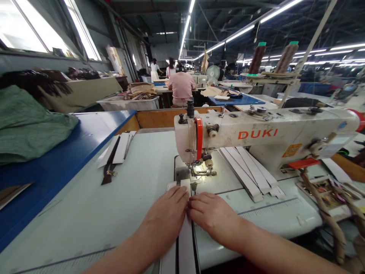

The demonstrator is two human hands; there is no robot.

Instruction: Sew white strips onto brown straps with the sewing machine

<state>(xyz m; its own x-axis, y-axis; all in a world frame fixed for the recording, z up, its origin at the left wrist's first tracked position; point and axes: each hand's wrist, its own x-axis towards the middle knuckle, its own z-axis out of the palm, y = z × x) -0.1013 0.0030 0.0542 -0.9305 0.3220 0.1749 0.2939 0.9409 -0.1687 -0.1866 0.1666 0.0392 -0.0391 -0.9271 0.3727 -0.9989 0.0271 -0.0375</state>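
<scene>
My left hand [167, 217] and my right hand [212, 215] lie side by side on a long white strip [186, 243] that runs from the table's near edge up to the presser foot [201, 171] of a white DUKI sewing machine [256, 137]. The fingertips of both hands meet over the strip and press it flat against the table. The fingers are bent and held together, and nothing is lifted. The strip's far end [182, 184] lies just left of the lit needle area.
A fan of white strips [251, 175] lies under the machine arm. More strips and a dark strap [111, 161] sit at the left. Green fabric [25, 125] rests on a blue table [57, 160]. Thread cones [256, 57] stand behind. A seated person in pink [181, 88] faces away.
</scene>
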